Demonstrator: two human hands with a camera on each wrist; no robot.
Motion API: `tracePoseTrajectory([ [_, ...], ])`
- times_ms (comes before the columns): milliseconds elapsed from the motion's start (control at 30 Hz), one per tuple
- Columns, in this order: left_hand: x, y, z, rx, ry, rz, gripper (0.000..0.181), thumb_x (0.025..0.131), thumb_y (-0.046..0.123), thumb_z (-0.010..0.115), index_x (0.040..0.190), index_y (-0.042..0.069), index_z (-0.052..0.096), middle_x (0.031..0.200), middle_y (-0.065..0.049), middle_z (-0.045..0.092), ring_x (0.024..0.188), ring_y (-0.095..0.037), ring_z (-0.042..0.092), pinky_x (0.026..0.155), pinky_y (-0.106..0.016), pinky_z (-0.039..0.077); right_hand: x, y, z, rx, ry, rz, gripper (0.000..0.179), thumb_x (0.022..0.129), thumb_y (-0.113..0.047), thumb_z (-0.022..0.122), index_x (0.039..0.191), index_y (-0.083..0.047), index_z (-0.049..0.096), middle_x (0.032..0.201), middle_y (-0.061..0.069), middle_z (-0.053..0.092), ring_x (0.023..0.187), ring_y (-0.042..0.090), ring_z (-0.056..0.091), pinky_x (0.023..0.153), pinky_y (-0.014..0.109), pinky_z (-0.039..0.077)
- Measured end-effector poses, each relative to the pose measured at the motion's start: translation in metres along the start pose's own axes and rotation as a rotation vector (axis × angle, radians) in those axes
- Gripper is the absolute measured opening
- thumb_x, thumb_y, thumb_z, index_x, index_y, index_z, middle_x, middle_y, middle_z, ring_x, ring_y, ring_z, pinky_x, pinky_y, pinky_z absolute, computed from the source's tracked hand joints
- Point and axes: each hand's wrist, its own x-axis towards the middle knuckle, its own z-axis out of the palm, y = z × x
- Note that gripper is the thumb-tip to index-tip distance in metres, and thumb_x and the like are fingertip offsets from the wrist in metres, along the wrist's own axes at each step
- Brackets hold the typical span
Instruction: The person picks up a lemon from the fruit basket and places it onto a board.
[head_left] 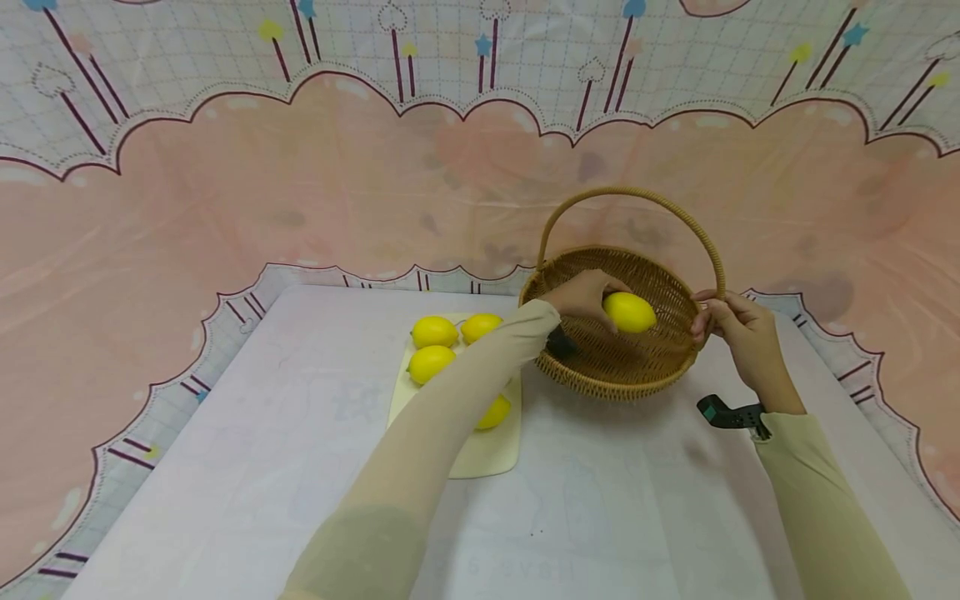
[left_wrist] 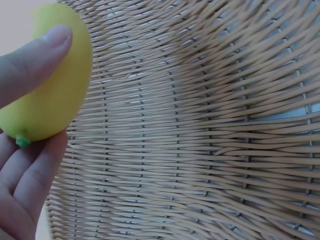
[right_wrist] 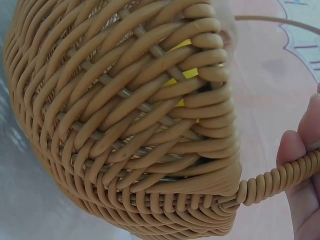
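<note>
A yellow lemon point(head_left: 630, 312) with a green stem tip is pinched between the thumb and fingers of my left hand point(head_left: 583, 296). That hand reaches over the rim into a brown wicker basket point(head_left: 615, 387), and the woven inside fills most of the left wrist view. The basket is tilted, its mouth facing me. At its right side, my right hand point(head_left: 738, 329) grips the foot of the wrapped handle point(right_wrist: 280, 177), with thumb and fingers around it in the right wrist view. Yellow shows through the weave there.
Left of the basket, several lemons point(head_left: 433, 332) lie on a cream cutting board point(head_left: 487, 462), partly hidden under my left sleeve. White cloth covers the table point(head_left: 600, 500). A patterned pink curtain point(head_left: 420, 183) hangs behind and at both sides.
</note>
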Motion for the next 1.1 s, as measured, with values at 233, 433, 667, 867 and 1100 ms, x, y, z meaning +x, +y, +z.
tracePoseTrajectory([
  [233,-0.007,0.003,-0.013,-0.016,0.039,-0.003,0.072,0.070,0.026,0.083,0.134,0.013,0.052,0.134,-0.004,0.057,0.118,-0.014,0.056,0.096,-0.020,0.047,0.001,0.001,0.000,0.004,0.001,-0.007,0.019,0.098,-0.018,0.049,0.103,-0.005,0.063,0.066,-0.003,0.062,0.059,0.008,0.059,0.063,0.014,0.053],
  [433,-0.021,0.006,-0.020,-0.066,0.082,0.018,0.068,0.073,0.020,0.081,0.134,0.012,0.052,0.133,-0.005,0.058,0.116,-0.015,0.057,0.096,-0.021,0.047,0.002,0.002,-0.001,0.009,-0.001,-0.013,0.020,0.098,-0.018,0.048,0.104,-0.005,0.062,0.066,-0.003,0.062,0.059,0.008,0.059,0.061,0.014,0.053],
  [667,-0.037,0.004,-0.031,-0.036,0.127,0.009,0.070,0.072,0.027,0.081,0.135,0.015,0.052,0.133,-0.002,0.057,0.116,-0.013,0.057,0.096,-0.021,0.047,0.004,0.001,-0.001,-0.009,-0.009,-0.013,0.020,0.099,-0.018,0.046,0.104,-0.006,0.063,0.067,-0.003,0.062,0.060,0.009,0.059,0.062,0.015,0.053],
  [867,-0.053,0.003,-0.042,-0.034,0.158,0.011,0.069,0.073,0.024,0.081,0.134,0.013,0.052,0.134,-0.004,0.057,0.118,-0.015,0.056,0.097,-0.023,0.047,0.007,0.003,-0.002,-0.006,-0.016,-0.018,0.021,0.099,-0.018,0.047,0.104,-0.006,0.062,0.067,-0.003,0.062,0.060,0.009,0.060,0.062,0.014,0.053],
  [1100,-0.081,0.005,-0.050,-0.057,0.170,0.000,0.071,0.073,0.018,0.081,0.136,0.010,0.049,0.136,-0.007,0.054,0.122,-0.020,0.054,0.100,-0.028,0.046,0.011,0.006,-0.004,-0.013,-0.017,-0.007,0.020,0.098,-0.019,0.048,0.105,-0.007,0.063,0.067,-0.003,0.062,0.061,0.008,0.060,0.063,0.014,0.053],
])
